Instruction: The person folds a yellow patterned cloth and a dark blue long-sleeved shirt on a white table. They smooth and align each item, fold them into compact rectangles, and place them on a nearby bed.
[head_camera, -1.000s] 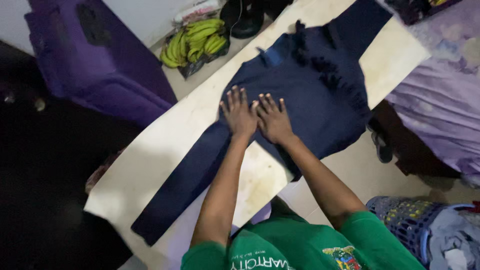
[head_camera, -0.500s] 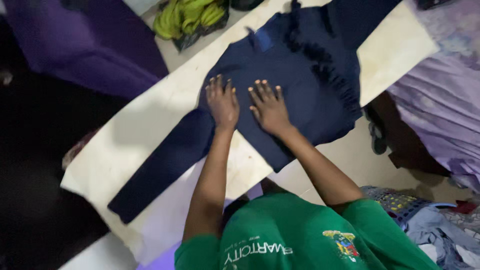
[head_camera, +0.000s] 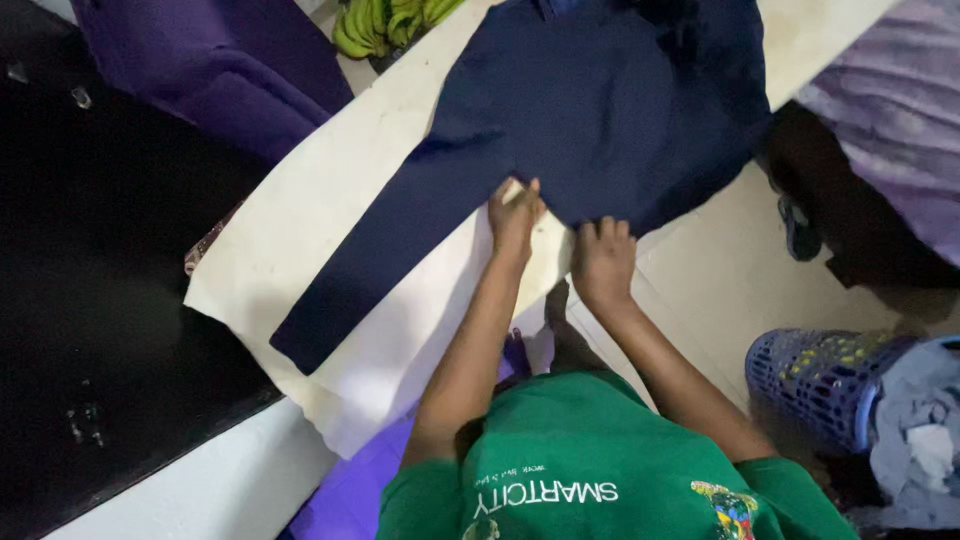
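A navy long-sleeved top (head_camera: 600, 110) lies spread flat on a table covered with a cream cloth (head_camera: 300, 220). One sleeve (head_camera: 380, 250) stretches toward the table's near-left corner. My left hand (head_camera: 515, 215) reaches to the lower hem beside that sleeve, its fingertips pinching the fabric edge. Further right, at the table's near edge, my right hand (head_camera: 602, 262) has its fingers curled over the same hem. The top's collar end runs out of view at the upper edge.
Green bananas (head_camera: 385, 20) lie beyond the table. A purple upholstered seat (head_camera: 220, 70) stands at the upper left. A blue laundry basket (head_camera: 830, 375) with grey clothes (head_camera: 915, 440) sits on the floor at the right, near a sandal (head_camera: 800, 225) and lilac fabric (head_camera: 890, 120).
Both hands slid from lying flat on the middle of the top back to its lower hem and closed on the edge. The view shifted nearer to me.
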